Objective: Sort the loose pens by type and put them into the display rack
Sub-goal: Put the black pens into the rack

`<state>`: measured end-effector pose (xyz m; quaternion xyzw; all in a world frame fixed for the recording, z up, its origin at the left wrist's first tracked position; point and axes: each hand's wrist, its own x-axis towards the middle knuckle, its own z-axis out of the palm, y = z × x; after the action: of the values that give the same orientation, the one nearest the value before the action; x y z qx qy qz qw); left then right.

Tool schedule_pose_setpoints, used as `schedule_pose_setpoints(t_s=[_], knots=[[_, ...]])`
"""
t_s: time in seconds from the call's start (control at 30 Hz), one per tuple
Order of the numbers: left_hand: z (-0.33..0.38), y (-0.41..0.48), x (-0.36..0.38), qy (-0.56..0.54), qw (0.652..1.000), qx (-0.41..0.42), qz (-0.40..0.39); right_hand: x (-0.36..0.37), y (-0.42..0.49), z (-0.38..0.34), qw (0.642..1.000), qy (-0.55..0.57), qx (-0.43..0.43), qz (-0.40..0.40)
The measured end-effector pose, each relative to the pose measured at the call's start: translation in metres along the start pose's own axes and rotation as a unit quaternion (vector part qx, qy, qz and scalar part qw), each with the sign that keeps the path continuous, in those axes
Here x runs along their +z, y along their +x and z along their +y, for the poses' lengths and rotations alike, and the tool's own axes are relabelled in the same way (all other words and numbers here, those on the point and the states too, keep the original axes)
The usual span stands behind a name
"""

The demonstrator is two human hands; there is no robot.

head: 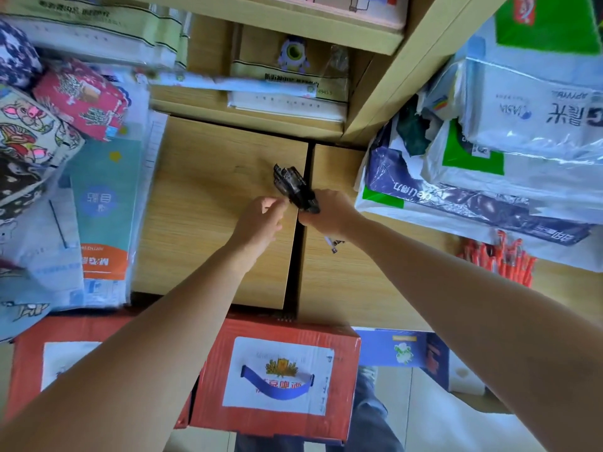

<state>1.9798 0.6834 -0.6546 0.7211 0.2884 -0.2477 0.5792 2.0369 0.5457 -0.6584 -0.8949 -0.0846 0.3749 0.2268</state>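
The pens [292, 184] are a bundle of black ones, glossy and hard-edged, held up over the bench [202, 197] just where its two wood-grain panels meet. The bundle's long axis runs away from the person and a little to their left. Its far end sticks out free, and its near end is buried in the right hand [328, 213], which is curled tight round it.

The left hand [261, 220] sits just beside the bundle on its left. Its thumb and fingers [275, 203] are drawn together against the near part of the bundle, as if pinching a single pen. Whether they actually have hold of one I can't tell; it is too dark and small there. To my eye the left hand is the one placed to draw a pen out along that axis, while the right holds the rest.

Under the right wrist a small white-and-dark thing [333, 244] lies on the bench, maybe another pen. Further right lies a sheaf of red pens [499, 262], next to crinkly plastic bags [489, 177]. On the left are shiny-wrapped notebooks [104, 203] and patterned cloth pouches [81, 96]. Nearest the person is a red cardboard box [277, 419], and beyond the bench is a pale wooden shelf [248, 122]. I can't pick out a rack from here.
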Motion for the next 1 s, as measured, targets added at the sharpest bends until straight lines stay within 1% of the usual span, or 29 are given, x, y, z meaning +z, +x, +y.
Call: schedule_pose_setpoints(t_s=[0.1,0.17,0.23,0.3,0.4,0.53,0.6,0.7,0.77,0.83,0.93,1.0], knots=[[0.01,-0.013,0.013,-0.08,0.996,-0.037,-0.004,-0.004,-0.023,0.001,0.996,0.054,-0.014,-0.065],[0.016,-0.024,0.024,-0.149,0.986,-0.069,-0.007,-0.007,-0.042,0.003,0.988,0.114,-0.025,-0.1],[0.02,-0.038,0.037,-0.202,0.975,-0.091,-0.012,-0.013,-0.061,0.007,0.98,0.149,-0.041,-0.128],[0.024,-0.053,0.053,-0.228,0.969,-0.098,-0.008,-0.019,-0.082,0.013,0.972,0.173,-0.049,-0.149],[0.032,-0.075,0.077,-0.224,0.968,-0.11,0.019,-0.028,-0.112,0.027,0.957,0.23,-0.044,-0.173],[0.044,-0.102,0.108,-0.221,0.97,-0.102,0.024,-0.044,-0.151,0.049,0.947,0.276,-0.056,-0.153],[0.051,-0.117,0.124,-0.212,0.971,-0.102,0.024,-0.053,-0.17,0.06,0.948,0.277,-0.066,-0.142],[0.064,-0.14,0.145,-0.219,0.971,-0.098,0.015,-0.065,-0.198,0.076,0.952,0.273,-0.058,-0.122],[0.07,-0.155,0.157,-0.209,0.974,-0.093,0.001,-0.07,-0.219,0.087,0.949,0.288,-0.05,-0.115],[0.074,-0.171,0.171,-0.187,0.979,-0.082,-0.01,-0.073,-0.242,0.096,0.942,0.317,-0.044,-0.102],[0.081,-0.2,0.193,-0.155,0.985,-0.068,-0.018,-0.071,-0.281,0.108,0.922,0.381,-0.033,-0.065],[0.081,-0.219,0.207,-0.129,0.989,-0.068,-0.028,-0.068,-0.308,0.118,0.911,0.408,-0.031,-0.057]])
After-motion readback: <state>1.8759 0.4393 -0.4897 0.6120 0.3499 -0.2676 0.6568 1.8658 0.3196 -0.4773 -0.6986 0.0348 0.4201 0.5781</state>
